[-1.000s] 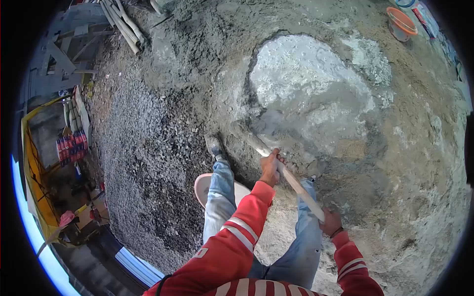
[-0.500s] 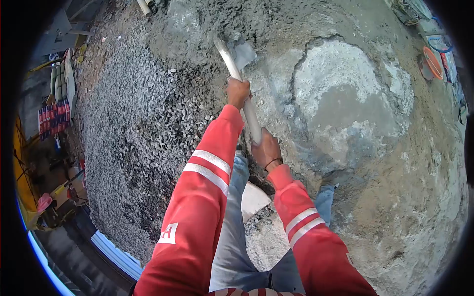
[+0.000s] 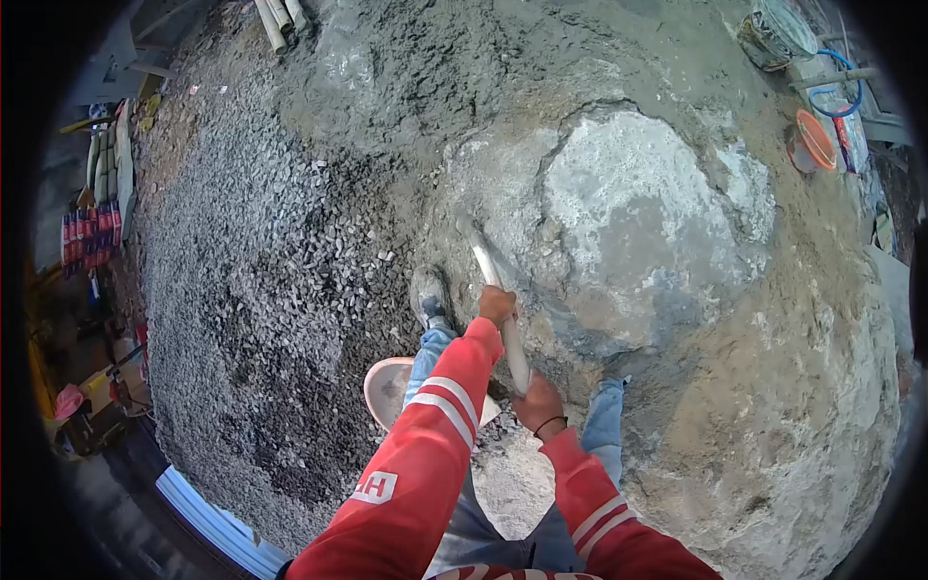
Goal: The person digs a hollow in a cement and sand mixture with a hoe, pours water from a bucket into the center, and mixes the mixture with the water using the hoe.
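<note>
My left hand (image 3: 497,304) is wrapped round the middle of a pale wooden handle (image 3: 514,350). Lower down, my right hand (image 3: 538,405) grips the handle's near end. The handle slants away toward the wet grey mix, and its tool head cannot be made out. To the right of the handle lies a mound of whitish powder (image 3: 619,159) with a wet grey patch (image 3: 643,242) in it. Dark gravel (image 3: 319,280) spreads to the left of my hands.
A pale round basin (image 3: 385,391) sits beside my left leg. An orange bucket (image 3: 814,141) and a dirty bucket (image 3: 776,39) are at the upper right. Wooden poles (image 3: 274,21) lie at the top left. My shoe (image 3: 428,296) rests by the gravel's edge.
Both hands and the handle first swung up and left over the wet mix, then came back down toward my legs. Both hands kept hold. The view has also shifted.
</note>
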Motion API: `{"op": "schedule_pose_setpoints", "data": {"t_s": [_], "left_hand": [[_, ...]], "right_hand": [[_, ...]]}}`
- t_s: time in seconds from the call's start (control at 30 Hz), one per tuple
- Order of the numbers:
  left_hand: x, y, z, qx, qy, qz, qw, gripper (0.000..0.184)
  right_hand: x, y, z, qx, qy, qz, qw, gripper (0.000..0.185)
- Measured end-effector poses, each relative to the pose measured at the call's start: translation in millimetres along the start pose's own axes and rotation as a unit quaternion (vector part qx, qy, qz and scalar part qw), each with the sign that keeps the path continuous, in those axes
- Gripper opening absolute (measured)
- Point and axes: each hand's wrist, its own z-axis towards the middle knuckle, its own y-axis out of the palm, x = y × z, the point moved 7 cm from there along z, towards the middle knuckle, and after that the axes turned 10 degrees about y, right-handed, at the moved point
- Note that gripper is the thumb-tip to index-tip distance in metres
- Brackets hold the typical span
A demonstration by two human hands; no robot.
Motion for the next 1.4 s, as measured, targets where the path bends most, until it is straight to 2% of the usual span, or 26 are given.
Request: {"op": "schedule_pose_setpoints", "data": {"t_s": [0.03,0.07,0.1,0.13,0.17,0.23,0.27,0.33,0.4,0.47,0.53,0.57,0.63,0.67,0.73,0.8,0.87,0.97,1.03,1.07,1.13,1.17,1.23,1.3,1.37,1.4], "left_hand": [[24,-9,4,-0.006,0.011,0.002,1.000,0.024],[33,-20,4,0.054,-0.080,-0.195,0.976,0.020],[49,-25,-4,0.110,-0.172,-0.381,0.902,0.016],[70,-30,-1,0.131,-0.190,-0.445,0.865,0.010],[84,-33,4,0.128,-0.189,-0.443,0.867,0.010],[105,-42,20,0.195,-0.199,-0.563,0.778,0.009],[110,-47,32,0.195,-0.199,-0.561,0.780,0.009],[118,-53,58,0.221,-0.175,-0.621,0.731,0.007],[153,-42,63,0.193,-0.153,-0.627,0.739,0.007],[202,-20,61,0.180,-0.098,-0.655,0.727,0.012],[243,14,63,0.165,-0.110,-0.670,0.715,0.014],[248,35,78,0.136,-0.122,-0.687,0.704,0.012],[246,62,108,0.127,-0.102,-0.706,0.690,0.009],[252,60,106,0.127,-0.102,-0.706,0.689,0.009],[260,20,86,0.221,-0.065,-0.633,0.739,0.009],[256,-33,76,0.243,-0.017,-0.586,0.773,0.009],[254,-94,73,0.263,0.023,-0.548,0.794,0.009],[243,-169,85,0.321,0.092,-0.423,0.843,0.012],[218,-180,94,0.337,0.140,-0.295,0.883,0.015],[197,-179,101,0.342,0.134,-0.293,0.883,0.015],[160,-168,115,0.328,0.083,-0.077,0.938,0.018],[141,-160,117,0.330,0.081,-0.080,0.937,0.018],[105,-132,113,0.248,-0.082,-0.007,0.965,0.021],[92,-115,83,0.214,-0.127,-0.018,0.968,0.023],[22,-90,93,0.200,-0.099,0.028,0.974,0.025],[56,-78,69,0.187,-0.116,0.042,0.975,0.027]], "right_hand": [[-18,-14,1,-0.002,-0.037,0.000,0.999,0.047],[-31,-32,7,-0.019,-0.042,0.019,0.999,0.047],[-46,-56,12,-0.055,-0.012,0.006,0.998,0.048],[-60,-81,21,-0.090,0.015,-0.004,0.996,0.049],[-70,-102,29,-0.136,-0.023,0.010,0.990,0.051],[-75,-148,31,-0.164,-0.026,-0.021,0.986,0.044],[-78,-175,21,-0.188,-0.048,-0.054,0.980,0.042],[-72,-224,4,-0.161,-0.100,-0.071,0.979,0.038],[-47,-264,-1,-0.047,-0.258,-0.108,0.959,0.038],[2,-296,15,-0.025,-0.289,-0.091,0.953,0.040],[62,-315,55,0.050,-0.210,-0.216,0.952,0.041],[88,-312,80,0.045,-0.208,-0.216,0.953,0.041],[128,-312,137,0.169,-0.155,-0.234,0.945,0.043],[134,-298,152,0.169,-0.155,-0.234,0.945,0.043],[127,-271,163,0.219,-0.228,-0.128,0.940,0.042],[90,-222,160,0.153,-0.211,-0.114,0.959,0.042],[33,-179,144,0.150,-0.271,-0.051,0.949,0.041],[-53,-130,135,0.111,-0.222,0.005,0.969,0.039],[-97,-100,147,0.097,-0.207,0.049,0.972,0.039],[-113,-87,153,0.089,-0.200,0.063,0.974,0.040],[-123,-52,164,0.068,-0.145,0.073,0.984,0.040],[-121,-42,169,0.056,-0.092,0.081,0.991,0.040],[-101,-32,153,0.017,-0.034,0.065,0.997,0.042],[-80,-24,132,-0.006,-0.031,0.014,0.999,0.043],[-59,0,109,-0.029,0.011,0.024,0.999,0.045],[-46,4,99,-0.024,0.020,0.037,0.999,0.045]]}}
